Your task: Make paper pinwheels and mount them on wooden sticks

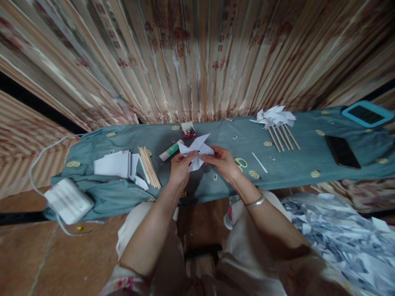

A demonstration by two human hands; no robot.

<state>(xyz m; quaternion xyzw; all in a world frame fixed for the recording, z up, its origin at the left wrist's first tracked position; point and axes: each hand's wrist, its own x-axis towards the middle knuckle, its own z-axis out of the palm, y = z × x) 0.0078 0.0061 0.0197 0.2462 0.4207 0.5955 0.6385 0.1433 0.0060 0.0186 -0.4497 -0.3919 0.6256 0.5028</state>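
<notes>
A white paper pinwheel (197,144) with a small shiny pin at its centre is held above the cloth-covered table. My left hand (180,167) pinches its lower left side, the thumb close to the pin. On the other side, my right hand (224,162) grips a blade between thumb and fingers. Just behind the pinwheel stands an open red and white box (189,130) with small metal pins inside. A green and white glue stick (171,150) lies left of the pinwheel. Scissors with pale green handles (240,164) rest beside my right hand, their blades hidden.
Wooden sticks (149,166) and stacked white paper (112,164) lie at left, near a white box with a cable (69,201). Several pinwheels on sticks (279,121), a dark phone (342,152) and a blue-framed tablet (367,113) are at right. Paper scraps (345,242) heap below right.
</notes>
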